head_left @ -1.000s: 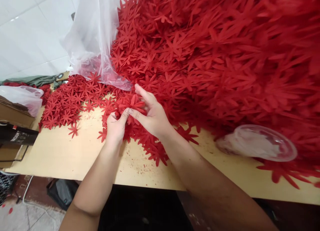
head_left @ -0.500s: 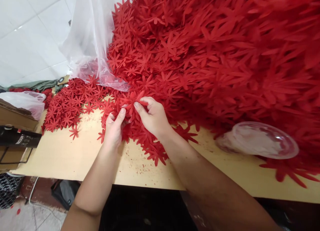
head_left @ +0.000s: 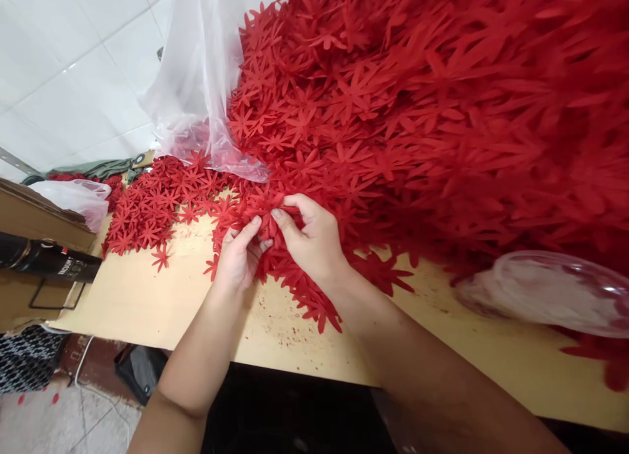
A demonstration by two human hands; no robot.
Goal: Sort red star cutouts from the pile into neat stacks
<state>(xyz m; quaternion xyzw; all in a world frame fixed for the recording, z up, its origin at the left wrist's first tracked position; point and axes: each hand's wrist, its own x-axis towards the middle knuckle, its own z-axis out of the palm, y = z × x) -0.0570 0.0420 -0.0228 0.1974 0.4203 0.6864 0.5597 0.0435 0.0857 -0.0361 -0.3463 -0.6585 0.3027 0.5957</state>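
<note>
Right grip (head_left: 317,238) nearer left (head_left: 240,254) — flower (head_left: 268,227) between

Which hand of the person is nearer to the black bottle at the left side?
Left. The left hand is to the right of the black bottle; the right hand is farther to the right, beyond the left hand.

The left hand (head_left: 238,257) and right hand (head_left: 315,241) are bare, with short thumbnails (head_left: 276,213). Both forearms (head_left: 200,356) are uncovered; a small spot (head_left: 375,322) marks the right one. The black area (head_left: 295,408) between them, clothing or shadow, is indistinct.
</note>
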